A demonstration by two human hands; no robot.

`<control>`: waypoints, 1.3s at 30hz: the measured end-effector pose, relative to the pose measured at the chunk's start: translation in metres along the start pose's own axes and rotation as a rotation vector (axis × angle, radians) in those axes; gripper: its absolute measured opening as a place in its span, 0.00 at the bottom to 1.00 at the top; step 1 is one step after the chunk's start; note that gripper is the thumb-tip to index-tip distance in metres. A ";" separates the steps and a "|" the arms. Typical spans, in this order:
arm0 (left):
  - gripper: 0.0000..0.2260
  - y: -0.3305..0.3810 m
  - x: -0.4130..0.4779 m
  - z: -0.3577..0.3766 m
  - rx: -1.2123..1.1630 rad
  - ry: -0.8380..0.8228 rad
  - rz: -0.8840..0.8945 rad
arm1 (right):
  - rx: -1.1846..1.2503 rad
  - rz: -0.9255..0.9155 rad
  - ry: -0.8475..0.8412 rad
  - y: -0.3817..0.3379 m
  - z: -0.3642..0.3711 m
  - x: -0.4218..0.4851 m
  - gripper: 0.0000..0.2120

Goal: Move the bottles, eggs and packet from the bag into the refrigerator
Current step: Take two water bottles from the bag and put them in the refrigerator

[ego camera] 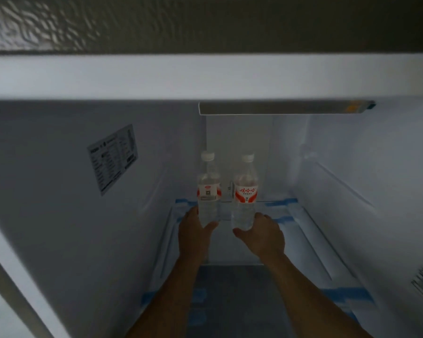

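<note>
Plastic, water-filled, likely heavyish and slick: left hand [193, 231] curls round left bottle [207, 189] near base; right hand [263, 236] curls round right bottle [245, 191] likewise.

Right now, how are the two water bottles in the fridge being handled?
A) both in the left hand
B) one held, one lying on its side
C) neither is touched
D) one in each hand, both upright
D: the left hand grips the left bottle near its base, the right hand grips the right bottle likewise, both upright.
</note>
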State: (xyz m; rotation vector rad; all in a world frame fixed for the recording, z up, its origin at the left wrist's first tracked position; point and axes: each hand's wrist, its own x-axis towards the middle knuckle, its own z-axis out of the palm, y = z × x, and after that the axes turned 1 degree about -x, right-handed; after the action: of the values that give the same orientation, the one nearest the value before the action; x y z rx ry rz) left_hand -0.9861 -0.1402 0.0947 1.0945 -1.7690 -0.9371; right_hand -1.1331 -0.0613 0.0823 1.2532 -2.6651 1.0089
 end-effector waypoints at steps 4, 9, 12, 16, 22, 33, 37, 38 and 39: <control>0.23 -0.001 0.004 0.001 0.003 -0.031 -0.004 | -0.014 -0.005 0.000 0.002 0.002 0.002 0.27; 0.25 0.000 -0.008 -0.006 0.104 -0.036 0.030 | -0.136 -0.053 0.019 0.007 -0.012 -0.012 0.29; 0.27 0.000 -0.026 -0.015 0.270 -0.059 0.123 | -0.258 -0.104 0.042 0.010 -0.026 -0.029 0.26; 0.30 0.001 -0.059 -0.030 0.478 -0.111 0.256 | -0.346 -0.208 0.093 0.015 -0.041 -0.059 0.24; 0.27 -0.003 -0.111 -0.042 0.595 -0.129 0.577 | -0.351 -0.314 0.185 0.024 -0.060 -0.123 0.24; 0.28 -0.006 -0.215 -0.080 0.750 -0.159 0.592 | -0.322 -0.345 0.168 0.049 -0.082 -0.245 0.27; 0.29 -0.012 -0.244 -0.079 0.705 -0.220 0.642 | -0.332 -0.288 0.108 0.057 -0.075 -0.289 0.27; 0.29 -0.016 -0.249 -0.078 0.706 -0.257 0.644 | -0.336 -0.269 0.097 0.058 -0.073 -0.298 0.27; 0.29 -0.021 -0.253 -0.077 0.710 -0.293 0.647 | -0.339 -0.248 0.088 0.060 -0.071 -0.307 0.27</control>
State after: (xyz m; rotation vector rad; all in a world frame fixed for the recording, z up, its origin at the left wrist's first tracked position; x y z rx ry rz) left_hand -0.8404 0.0744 0.0387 0.6947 -2.5775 -0.0529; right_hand -0.9845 0.2156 0.0185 1.3785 -2.4031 0.5383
